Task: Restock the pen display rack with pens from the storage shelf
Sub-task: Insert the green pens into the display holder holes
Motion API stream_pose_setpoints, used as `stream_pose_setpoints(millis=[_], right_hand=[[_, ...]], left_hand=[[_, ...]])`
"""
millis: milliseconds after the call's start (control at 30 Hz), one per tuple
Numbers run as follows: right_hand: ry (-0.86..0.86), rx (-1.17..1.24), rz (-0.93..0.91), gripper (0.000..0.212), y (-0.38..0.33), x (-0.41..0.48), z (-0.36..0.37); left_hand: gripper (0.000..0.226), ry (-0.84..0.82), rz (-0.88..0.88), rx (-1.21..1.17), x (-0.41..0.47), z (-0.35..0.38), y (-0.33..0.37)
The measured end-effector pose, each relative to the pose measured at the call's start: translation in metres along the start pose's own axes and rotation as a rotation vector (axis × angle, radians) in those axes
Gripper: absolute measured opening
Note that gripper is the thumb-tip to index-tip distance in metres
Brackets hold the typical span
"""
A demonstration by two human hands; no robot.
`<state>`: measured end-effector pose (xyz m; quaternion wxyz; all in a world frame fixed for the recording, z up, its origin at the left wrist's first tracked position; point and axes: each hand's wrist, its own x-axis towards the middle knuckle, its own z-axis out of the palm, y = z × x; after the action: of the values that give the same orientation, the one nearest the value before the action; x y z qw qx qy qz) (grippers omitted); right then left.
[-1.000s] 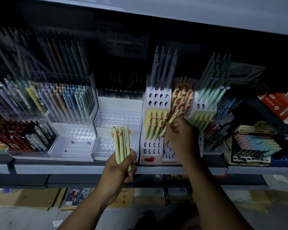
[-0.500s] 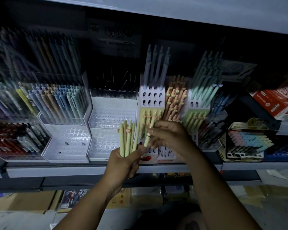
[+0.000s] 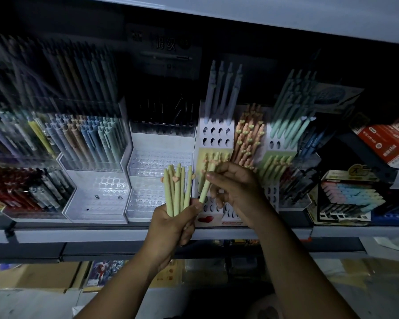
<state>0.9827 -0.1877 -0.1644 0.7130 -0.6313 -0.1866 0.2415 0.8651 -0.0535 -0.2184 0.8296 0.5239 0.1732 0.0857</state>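
High above the left hand (image 3: 171, 229) and the right hand (image 3: 237, 192), a dark sign (image 3: 164, 46) bears two pale Chinese characters. The second looks like 纹; the first is too blurred to tell. Well right of the right hand, a red carton (image 3: 387, 143) carries white Chinese print, unreadable. Just below that hand, a red label strip (image 3: 232, 223) on the white pen rack (image 3: 217, 137) is illegible.

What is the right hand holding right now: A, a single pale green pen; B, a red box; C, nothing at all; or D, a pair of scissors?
A: the right hand pinches one pale green pen, next to the bundle of green pens gripped in the left hand.
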Motion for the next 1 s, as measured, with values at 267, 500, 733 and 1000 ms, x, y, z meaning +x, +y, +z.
stream_pose_setpoints(millis=[267,500,733,1000], right_hand=[[0.005,-0.024,-0.027,0.011,0.004,-0.002,0.002],[-0.019,-0.054,-0.063,0.021,0.004,-0.003,0.0],[-0.002,-0.029,-0.062,0.035,0.006,-0.003,0.001],[0.281,-0.088,-0.103,0.007,0.006,0.0,-0.021]], left_hand=[[0.016,0.0,-0.001,-0.001,-0.002,0.003,-0.001],[0.01,0.025,0.009,0.037,-0.003,0.003,-0.003],[0.008,-0.008,-0.03,0.014,-0.006,0.006,-0.006],[0.013,0.01,0.017,0.069,0.0,0.003,-0.004]])
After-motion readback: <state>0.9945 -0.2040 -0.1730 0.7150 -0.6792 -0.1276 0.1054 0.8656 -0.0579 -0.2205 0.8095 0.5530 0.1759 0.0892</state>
